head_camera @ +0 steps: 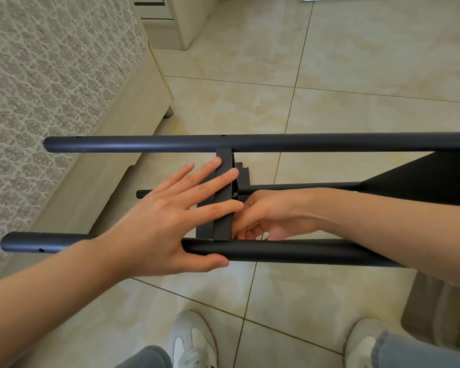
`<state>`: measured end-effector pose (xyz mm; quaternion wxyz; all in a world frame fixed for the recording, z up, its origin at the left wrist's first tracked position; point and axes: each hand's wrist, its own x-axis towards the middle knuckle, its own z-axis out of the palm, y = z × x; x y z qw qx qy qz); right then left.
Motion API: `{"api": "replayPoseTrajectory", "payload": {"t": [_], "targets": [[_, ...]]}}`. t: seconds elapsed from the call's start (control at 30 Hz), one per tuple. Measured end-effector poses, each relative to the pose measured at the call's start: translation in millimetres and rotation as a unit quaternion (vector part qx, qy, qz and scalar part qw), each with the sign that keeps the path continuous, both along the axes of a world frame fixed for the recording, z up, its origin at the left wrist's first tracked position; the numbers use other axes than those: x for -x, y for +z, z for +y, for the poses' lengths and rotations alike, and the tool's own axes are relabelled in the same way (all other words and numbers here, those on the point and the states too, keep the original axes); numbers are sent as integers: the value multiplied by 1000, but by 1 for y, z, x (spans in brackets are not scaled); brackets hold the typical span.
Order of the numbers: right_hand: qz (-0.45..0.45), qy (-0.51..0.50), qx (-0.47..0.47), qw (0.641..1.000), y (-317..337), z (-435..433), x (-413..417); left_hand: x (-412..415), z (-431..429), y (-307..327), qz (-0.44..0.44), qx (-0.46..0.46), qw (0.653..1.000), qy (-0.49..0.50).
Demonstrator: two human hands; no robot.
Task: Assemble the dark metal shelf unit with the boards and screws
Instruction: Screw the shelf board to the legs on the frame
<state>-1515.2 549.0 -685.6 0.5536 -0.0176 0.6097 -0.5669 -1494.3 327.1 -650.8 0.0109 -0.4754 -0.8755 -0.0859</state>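
between the dark poles [144, 143], the left hand [157, 224] presses flat, fingers straight, on the board [223, 227]; the right hand [271, 213] curls beside it, and i cannot tell what it grasps.

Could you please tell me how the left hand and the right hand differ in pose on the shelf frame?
The left hand lies flat, fingers straight and spread across the black crossbar; the right hand is curled beside that crossbar. The left hand's thumb lies along the near tube; the right hand's fingertips tuck under, so whether they hold anything is hidden. Both are at the same crossbar.
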Motion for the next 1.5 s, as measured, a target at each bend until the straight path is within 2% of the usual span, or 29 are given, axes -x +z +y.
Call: {"api": "replayPoseTrajectory", "payload": {"t": [0.17,0.47,0.77,0.93,1.23,1.37,1.5], "targets": [[16,-12,-12,1000,-2,-5,-2,0,-1,-1,5,1,1000,-2],[-44,-39,20,998,-2,-2,1,-1,0,0,3,5,1000,3],[-26,-36,20,999,-3,-8,-2,-3,0,-1,1,-1,1000,0],[-51,-35,37,997,-4,-3,1,-2,0,0,-1,3,1000,-1],[-33,-32,15,999,-8,-9,-3,-4,-1,-1,-1,5,1000,-2],[-52,-32,44,997,-4,-5,-1,-4,-1,0,0,5,1000,-4],[-21,-28,38,999,-6,-5,-2,-5,-1,0,-1,3,1000,-1]]}}
